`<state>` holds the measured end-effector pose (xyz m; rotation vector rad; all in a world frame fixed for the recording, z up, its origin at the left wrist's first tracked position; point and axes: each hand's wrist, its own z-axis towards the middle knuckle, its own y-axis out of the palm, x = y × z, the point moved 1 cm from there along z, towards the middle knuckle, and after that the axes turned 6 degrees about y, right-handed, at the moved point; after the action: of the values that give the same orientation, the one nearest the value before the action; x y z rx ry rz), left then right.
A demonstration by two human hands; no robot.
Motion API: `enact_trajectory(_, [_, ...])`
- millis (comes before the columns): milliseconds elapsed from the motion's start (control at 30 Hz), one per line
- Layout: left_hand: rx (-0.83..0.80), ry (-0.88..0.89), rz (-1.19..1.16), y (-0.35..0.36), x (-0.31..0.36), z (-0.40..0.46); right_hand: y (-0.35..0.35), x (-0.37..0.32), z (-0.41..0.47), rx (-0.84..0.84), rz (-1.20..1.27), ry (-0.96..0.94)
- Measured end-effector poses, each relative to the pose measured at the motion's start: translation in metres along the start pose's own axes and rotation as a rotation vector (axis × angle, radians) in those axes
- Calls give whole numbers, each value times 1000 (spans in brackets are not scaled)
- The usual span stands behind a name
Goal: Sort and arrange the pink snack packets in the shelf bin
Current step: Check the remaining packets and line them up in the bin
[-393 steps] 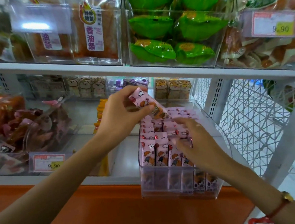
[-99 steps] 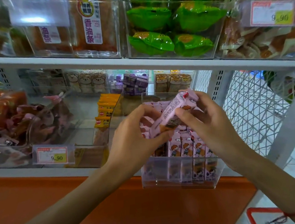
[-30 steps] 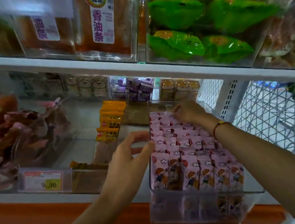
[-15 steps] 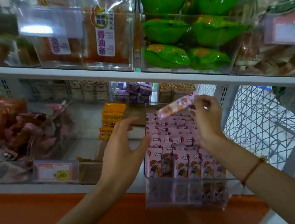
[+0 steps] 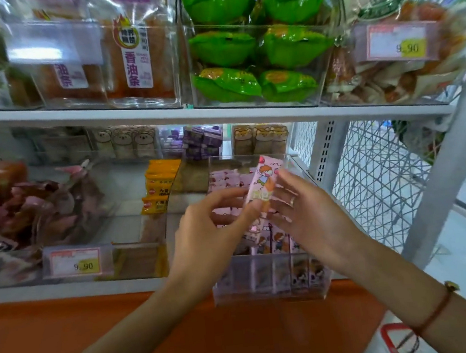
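Hands met above the clear plastic shelf bin (image 5: pixel 270 286), where I saw rows of pink snack packets (image 5: pixel 274 240) standing upright. The left hand (image 5: pixel 212 231) and right hand (image 5: pixel 308 211) both pinched one slim pink cartoon-printed packet (image 5: pixel 262 186) by their fingertips, holding it tilted over the rows.

I saw the bin (image 5: pixel 270 288) at the shelf's (image 5: pixel 64 288) front edge, packets (image 5: pixel 274 241) upright inside; one packet (image 5: pixel 263 186) sat above it, between left hand (image 5: pixel 206 237) and right hand (image 5: pixel 309 220).
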<state>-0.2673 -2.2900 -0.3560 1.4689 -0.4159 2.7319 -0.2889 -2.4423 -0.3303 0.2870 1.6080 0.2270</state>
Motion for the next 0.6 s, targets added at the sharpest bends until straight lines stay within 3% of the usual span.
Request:
enact_trajectory(67, [7,2,16,4,-2,-3,0,3,-1,-23,-91,-13])
enact_trajectory(233, [-36,68,209,10,-1,-6,-1,11,-4,155,-265,-157])
enact_trajectory(367, [-26,112,188,7,-1,-4,1,10,-3,218,-273,-215])
enact_trajectory(600, [-128,78,45,4,-6,2,-10,3,0,83,-339,-125])
